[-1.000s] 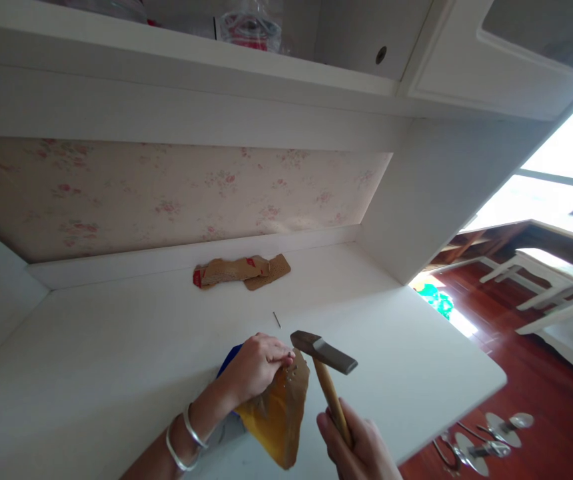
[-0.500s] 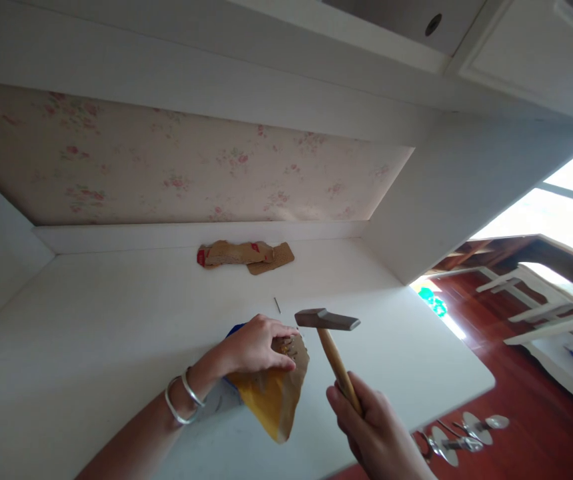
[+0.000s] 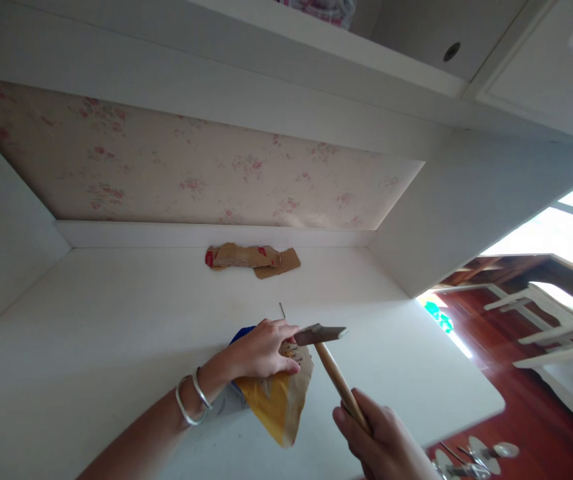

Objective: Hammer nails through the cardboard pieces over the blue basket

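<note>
My right hand point(image 3: 384, 433) is wrapped round the wooden handle of a hammer point(image 3: 336, 373). The hammer's grey metal head is level with my left fingertips and overlaps them in view. My left hand point(image 3: 266, 348), with two silver bangles at the wrist, lies over a yellow and brown sheet of cardboard or paper point(image 3: 276, 407), thumb spread from the fingers. Several small nails point(image 3: 292, 353) show on its brown part, between thumb and fingers. Something blue and white beneath is mostly covered. What the left fingertips touch behind the hammer head is hidden. Just beyond lies a single nail point(image 3: 282, 310).
Torn brown cardboard point(image 3: 246, 257) lies near the back of the white desktop point(image 3: 141, 300). White panels enclose the desk at the sides, and a shelf point(image 3: 316, 80) hangs overhead. Beyond the right edge, glass and metal fittings point(image 3: 486, 457) show above a red floor.
The hammer head has come down and left, onto the line of my left fingertips. My left hand keeps its place on the cardboard. The view has shifted slightly.
</note>
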A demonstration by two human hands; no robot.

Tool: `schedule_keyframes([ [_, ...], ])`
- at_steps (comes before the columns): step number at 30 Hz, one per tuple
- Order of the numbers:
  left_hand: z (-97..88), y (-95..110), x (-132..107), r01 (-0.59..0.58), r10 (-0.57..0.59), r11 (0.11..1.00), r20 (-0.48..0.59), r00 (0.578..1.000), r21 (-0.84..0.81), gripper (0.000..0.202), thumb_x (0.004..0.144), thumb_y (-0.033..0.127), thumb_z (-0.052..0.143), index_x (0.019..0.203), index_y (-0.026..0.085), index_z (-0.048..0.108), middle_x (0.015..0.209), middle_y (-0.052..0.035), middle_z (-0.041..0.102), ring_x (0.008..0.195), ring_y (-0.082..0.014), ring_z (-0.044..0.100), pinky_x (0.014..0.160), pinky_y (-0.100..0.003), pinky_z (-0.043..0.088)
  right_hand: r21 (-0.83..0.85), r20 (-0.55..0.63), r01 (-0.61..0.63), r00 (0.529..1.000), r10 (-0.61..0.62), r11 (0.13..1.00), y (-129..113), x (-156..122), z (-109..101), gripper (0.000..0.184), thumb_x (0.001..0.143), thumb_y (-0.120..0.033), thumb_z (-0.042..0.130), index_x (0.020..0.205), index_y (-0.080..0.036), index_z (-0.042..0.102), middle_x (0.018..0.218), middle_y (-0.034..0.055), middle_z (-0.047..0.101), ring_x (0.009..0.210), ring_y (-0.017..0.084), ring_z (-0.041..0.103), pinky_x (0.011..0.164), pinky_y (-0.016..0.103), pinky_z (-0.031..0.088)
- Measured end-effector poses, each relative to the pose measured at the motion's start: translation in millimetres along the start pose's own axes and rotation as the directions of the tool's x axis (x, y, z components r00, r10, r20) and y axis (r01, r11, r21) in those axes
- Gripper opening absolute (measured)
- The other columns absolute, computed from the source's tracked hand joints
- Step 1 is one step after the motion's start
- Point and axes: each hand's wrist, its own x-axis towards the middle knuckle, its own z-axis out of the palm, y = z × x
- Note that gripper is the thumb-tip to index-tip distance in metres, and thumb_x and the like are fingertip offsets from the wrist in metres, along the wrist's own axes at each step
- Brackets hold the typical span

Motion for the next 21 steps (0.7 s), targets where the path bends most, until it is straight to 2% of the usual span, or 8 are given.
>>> schedule_keyframes([
  [2, 0.9, 0, 1, 0.024, -0.024, 1.0, -0.006, 1.0, 0.016, 0.028, 0.071, 0.033, 0.077, 0.094, 0.023, 0.066, 0.097, -0.0014, 0.065, 0.093, -0.0225, 0.06, 0.081, -0.028, 0.044, 0.044, 0.014, -0.025, 1.0, 0.024, 0.999, -2, 0, -1, 0.044, 0.085, -0.064, 0.049, 0.068, -0.026, 0.035, 0.054, -0.0105, 0.027, 0.045, 0.009, 0.02, 0.041, 0.026, 0.014],
  [4, 0.2, 2, 1, 0.019, -0.019, 1.0, -0.009, 1.0, 0.022, 0.024, 0.071, 0.032, 0.077, 0.09, 0.023, 0.065, 0.095, -0.0007, 0.065, 0.092, -0.0221, 0.06, 0.082, -0.028, 0.044, 0.008, 0.005, 0.003, 1.0, -0.003, 1.0, -2, 2, -2, 0.044, 0.085, -0.062, 0.05, 0.066, -0.026, 0.034, 0.055, -0.0101, 0.027, 0.047, 0.01, 0.021, 0.043, 0.026, 0.016],
  [9, -3.8, 9, 0, -0.02, 0.02, 1.0, 0.001, 1.0, 0.002, 0.026, 0.073, 0.03, 0.076, 0.095, 0.024, 0.064, 0.096, 0.0001, 0.066, 0.093, -0.0217, 0.06, 0.084, -0.028, 0.043, -0.166, -0.025, 0.077, 0.996, -0.082, 0.983, 3, 6, -1, 0.044, 0.087, -0.058, 0.049, 0.063, -0.025, 0.032, 0.055, -0.0096, 0.026, 0.052, 0.012, 0.025, 0.048, 0.027, 0.021],
  [13, -2.5, 7, -1, 0.028, -0.028, 1.0, -0.012, 1.0, 0.005, 0.031, 0.071, 0.033, 0.078, 0.097, 0.024, 0.065, 0.099, -0.001, 0.067, 0.097, -0.0229, 0.061, 0.085, -0.028, 0.044, -0.18, -0.071, 0.139, 0.986, -0.154, 0.974, 2, 1, 1, 0.042, 0.088, -0.057, 0.048, 0.064, -0.026, 0.035, 0.054, -0.01, 0.027, 0.05, 0.012, 0.027, 0.05, 0.028, 0.023],
  [18, 0.2, 3, -1, 0.015, -0.014, 1.0, -0.012, 1.0, 0.01, 0.051, 0.072, 0.032, 0.078, 0.12, 0.025, 0.062, 0.109, -0.0034, 0.067, 0.102, -0.024, 0.06, 0.09, -0.03, 0.044, -0.24, -0.075, 0.166, 0.979, -0.188, 0.957, 7, 3, 6, 0.043, 0.086, -0.054, 0.051, 0.061, -0.026, 0.031, 0.053, -0.01, 0.026, 0.052, 0.013, 0.023, 0.05, 0.029, 0.021],
  [21, 0.2, 3, -1, 0.035, -0.035, 0.999, -0.01, 0.999, -0.008, 0.051, 0.072, 0.034, 0.079, 0.119, 0.024, 0.063, 0.112, -0.004, 0.067, 0.105, -0.0248, 0.06, 0.091, -0.029, 0.044, -0.211, -0.093, 0.183, 0.974, -0.206, 0.96, 12, 4, 7, 0.042, 0.087, -0.056, 0.049, 0.063, -0.026, 0.033, 0.054, -0.0104, 0.026, 0.051, 0.013, 0.024, 0.05, 0.028, 0.022],
])
